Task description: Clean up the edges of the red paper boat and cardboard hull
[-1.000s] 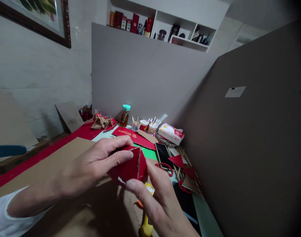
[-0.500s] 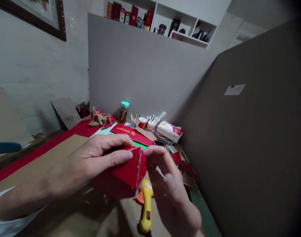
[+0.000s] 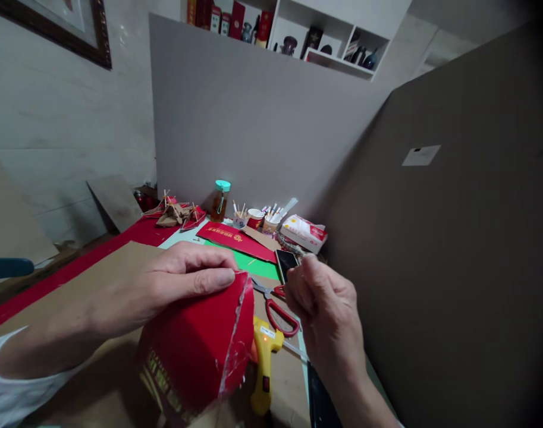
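Note:
My left hand is closed on the top edge of a folded red cardboard piece with gold print, thumb on the near side. Whitish dried-looking glue runs down the cardboard's right-hand seam, with thin strands hanging off it. To the right, apart from the cardboard, my right hand is held up with its fingers closed. Whatever is between those fingertips is too small to make out. Below and between the hands lie a yellow glue gun, its small light lit, and red-handled scissors, partly hidden by my right hand.
Behind the hands lie a phone, a green sheet and a flat red printed card. Farther back stand a bottle, cups of pens and a tissue pack. Grey panels rise behind and right.
My right hand has left the cardboard's edge, moved right and up, and its fingers have closed. The red cardboard has turned, showing its gold print. The scissors have come into view.

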Demonstrator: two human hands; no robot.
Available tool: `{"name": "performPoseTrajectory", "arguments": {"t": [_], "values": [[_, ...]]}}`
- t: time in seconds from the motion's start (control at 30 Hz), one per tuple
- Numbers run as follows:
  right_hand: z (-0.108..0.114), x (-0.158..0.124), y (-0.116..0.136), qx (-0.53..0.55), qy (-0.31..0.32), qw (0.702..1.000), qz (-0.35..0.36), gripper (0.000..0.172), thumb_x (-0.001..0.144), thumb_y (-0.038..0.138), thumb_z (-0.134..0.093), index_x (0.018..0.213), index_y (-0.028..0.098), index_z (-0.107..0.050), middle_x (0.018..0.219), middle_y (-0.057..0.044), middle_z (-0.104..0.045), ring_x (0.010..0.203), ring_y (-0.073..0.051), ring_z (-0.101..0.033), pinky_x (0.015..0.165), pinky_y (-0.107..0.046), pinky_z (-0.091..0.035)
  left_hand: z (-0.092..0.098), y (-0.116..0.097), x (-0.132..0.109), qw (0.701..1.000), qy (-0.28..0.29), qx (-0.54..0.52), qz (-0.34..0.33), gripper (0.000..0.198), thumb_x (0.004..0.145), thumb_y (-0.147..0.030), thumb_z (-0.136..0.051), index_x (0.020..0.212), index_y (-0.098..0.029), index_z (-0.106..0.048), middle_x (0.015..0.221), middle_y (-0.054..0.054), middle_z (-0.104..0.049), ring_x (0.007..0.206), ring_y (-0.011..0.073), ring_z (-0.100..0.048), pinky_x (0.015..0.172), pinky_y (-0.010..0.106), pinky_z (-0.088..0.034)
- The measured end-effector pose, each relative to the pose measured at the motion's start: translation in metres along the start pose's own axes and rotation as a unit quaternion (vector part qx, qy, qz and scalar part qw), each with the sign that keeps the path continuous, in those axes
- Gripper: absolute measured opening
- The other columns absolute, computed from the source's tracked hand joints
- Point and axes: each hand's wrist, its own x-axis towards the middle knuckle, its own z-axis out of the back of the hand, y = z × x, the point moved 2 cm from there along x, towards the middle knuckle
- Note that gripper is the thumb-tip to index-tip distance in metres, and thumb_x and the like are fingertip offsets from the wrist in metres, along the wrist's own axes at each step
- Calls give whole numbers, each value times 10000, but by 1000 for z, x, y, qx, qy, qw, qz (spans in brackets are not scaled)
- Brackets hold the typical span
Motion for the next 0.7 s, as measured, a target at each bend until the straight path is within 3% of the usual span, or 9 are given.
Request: {"name": "performPoseTrajectory", "arguments": {"t": [0.13, 0.27, 0.33, 0.7], "values": [[8, 6, 12, -51, -20, 997, 45, 637, 919, 520, -726, 486, 212, -375, 480, 62, -295, 478, -84, -232, 451, -268, -207, 4, 1, 1, 999, 39, 30, 6, 388, 860, -603, -712, 788, -223, -682, 728, -13, -620, 625, 101, -527, 524, 129, -383], [-7, 1, 15, -146, 125, 981, -35, 360, 947, 432, -692, 678, 199, -638, 591, 35, -499, 533, -90, -382, 493, -254, -284, 7, 2, 1, 998, 51, 40, 13, 378, 877, -598, -695, 802, -228, -674, 709, -23, -603, 593, 90, -508, 510, 135, -359], [-17, -5, 17, -155, 175, 971, -55, 235, 919, 401, -715, 805, 197, -685, 664, 36, -532, 569, -88, -405, 501, -241, -293, 6, 2, 1, 997, 54, 38, 28, 386, 871, -614, -696, 823, -232, -681, 708, -26, -596, 579, 87, -491, 504, 142, -346], [-27, -16, 22, -134, 183, 972, -56, 303, 882, 418, -728, 709, 180, -656, 672, 33, -537, 602, -84, -428, 540, -221, -327, 2, -2, -1, 994, 99, 31, -18, 292, 932, -445, -689, 764, -209, -722, 651, -42, -550, 578, 73, -447, 510, 131, -330]]}}
